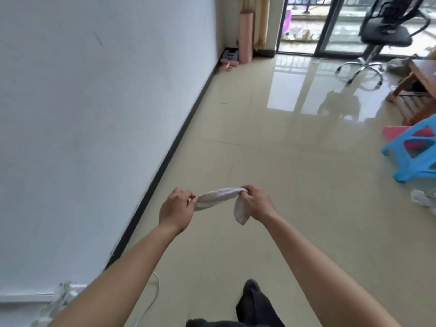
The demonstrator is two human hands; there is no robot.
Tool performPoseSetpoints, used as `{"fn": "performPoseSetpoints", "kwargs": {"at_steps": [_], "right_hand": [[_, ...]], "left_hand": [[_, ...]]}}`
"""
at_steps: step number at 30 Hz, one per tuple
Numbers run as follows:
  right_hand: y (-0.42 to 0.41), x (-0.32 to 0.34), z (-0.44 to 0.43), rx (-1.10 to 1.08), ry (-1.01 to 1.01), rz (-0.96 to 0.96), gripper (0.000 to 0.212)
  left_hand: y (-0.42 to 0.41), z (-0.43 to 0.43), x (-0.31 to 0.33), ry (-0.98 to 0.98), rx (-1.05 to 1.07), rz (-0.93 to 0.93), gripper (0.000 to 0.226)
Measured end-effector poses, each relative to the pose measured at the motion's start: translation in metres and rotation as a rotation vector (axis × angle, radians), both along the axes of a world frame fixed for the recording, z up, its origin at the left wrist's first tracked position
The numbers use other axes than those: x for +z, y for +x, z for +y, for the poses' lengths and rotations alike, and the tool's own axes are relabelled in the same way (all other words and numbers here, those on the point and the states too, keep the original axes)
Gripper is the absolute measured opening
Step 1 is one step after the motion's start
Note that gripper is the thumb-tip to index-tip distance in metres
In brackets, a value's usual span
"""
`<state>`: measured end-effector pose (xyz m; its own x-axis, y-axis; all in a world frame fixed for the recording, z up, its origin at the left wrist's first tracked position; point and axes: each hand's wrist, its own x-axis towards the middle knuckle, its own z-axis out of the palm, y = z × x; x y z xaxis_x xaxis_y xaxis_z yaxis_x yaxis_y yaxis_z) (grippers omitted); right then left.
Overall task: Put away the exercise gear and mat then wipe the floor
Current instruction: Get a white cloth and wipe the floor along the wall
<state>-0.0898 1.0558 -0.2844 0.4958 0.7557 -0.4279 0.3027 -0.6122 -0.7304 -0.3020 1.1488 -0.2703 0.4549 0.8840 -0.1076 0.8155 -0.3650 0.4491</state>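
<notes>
Both arms extend forward over the tiled floor (271, 161), bare to above the elbow. The left hand (175, 210) and the right hand (257, 201) hold a pale cloth (219, 197) stretched between them, well above the floor.

Left hand: fingers curled closed, thumb and fingertips pinching the left end of the cloth. The cloth emerges directly from the pinch and bunches slightly just right of it.

Right hand: fingers closed on the right end of the cloth. The cloth passes over the fingertips, and a loose tail hangs down below the hand, tapering to a point beside the wrist.

Between the two grips the cloth runs in a shallow arch, folded lengthwise, touching nothing else.

Far corner, along the white wall (94, 114): a rolled pink mat (246, 36) stands upright against the curtain edge. Just left of it, at the baseboard, small pink and grey items (63, 61) lie on the floor; too blurred to identify.

Right side: a blue plastic stool (412, 152) lies tipped, a black office chair (387, 31) stands by the glass door, and a wooden table (422, 74) sits at the edge.

A dark-clad foot (252, 293) is visible below the arms.
</notes>
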Motion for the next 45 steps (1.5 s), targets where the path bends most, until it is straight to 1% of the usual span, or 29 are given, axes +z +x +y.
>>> {"fn": "performPoseSetpoints", "kwargs": {"at_steps": [3,6,9,11,14,19,24,27,29,31,34,36,40,42,45], "right_hand": [[0.026,0.009,0.074,0.061,0.007,0.002,0.029],[0.034,0.01,0.139,0.141,0.011,-0.019,0.029],[0.031,-0.002,0.197,0.234,0.006,-0.07,0.03],[0.027,-0.014,0.239,0.289,0.008,-0.12,0.03],[0.02,-0.033,0.297,0.315,-0.012,-0.139,0.032],[0.009,-0.067,0.384,0.216,-0.085,-0.06,0.036],[-0.002,-0.122,0.454,0.22,-0.089,-0.017,0.04],[-0.004,-0.179,0.48,0.254,-0.149,-0.035,0.036],[-0.002,-0.23,0.495,0.302,-0.198,-0.076,0.035],[0.002,-0.295,0.509,0.427,-0.243,-0.175,0.036],[0.003,-0.396,0.523,0.713,-0.307,-0.348,0.032],[0.003,-0.459,0.528,0.784,-0.309,-0.388,0.031],[0.001,-0.576,0.536,0.713,-0.244,-0.315,0.028],[-0.001,-0.63,0.536,0.702,-0.25,-0.269,0.034],[-0.014,-0.711,0.534,0.781,-0.246,-0.219,0.046]], "left_hand": [[0.018,0.055,0.009,0.015,0.02,0.023,0.019],[0.023,0.105,0.014,0.047,0.1,0.021,0.018],[0.017,0.15,0.007,0.041,0.178,0.007,0.016],[0.012,0.187,-0.003,0.004,0.22,-0.006,0.016],[0.003,0.246,-0.029,-0.055,0.239,-0.013,0.017],[-0.007,0.356,-0.08,-0.16,0.212,-0.037,0.014],[-0.01,0.435,-0.143,-0.275,0.271,-0.039,0.013],[-0.007,0.46,-0.199,-0.353,0.313,-0.027,0.013],[-0.004,0.471,-0.252,-0.374,0.333,-0.011,0.012],[0.001,0.479,-0.315,-0.399,0.344,0.024,0.011],[0.006,0.482,-0.414,-0.459,0.37,0.101,0.01],[0.011,0.482,-0.477,-0.496,0.383,0.139,0.008],[0.015,0.482,-0.591,-0.562,0.373,0.187,0.01],[0.01,0.479,-0.644,-0.595,0.342,0.234,0.011],[-0.007,0.472,-0.714,-0.648,0.297,0.322,0.008]]}}
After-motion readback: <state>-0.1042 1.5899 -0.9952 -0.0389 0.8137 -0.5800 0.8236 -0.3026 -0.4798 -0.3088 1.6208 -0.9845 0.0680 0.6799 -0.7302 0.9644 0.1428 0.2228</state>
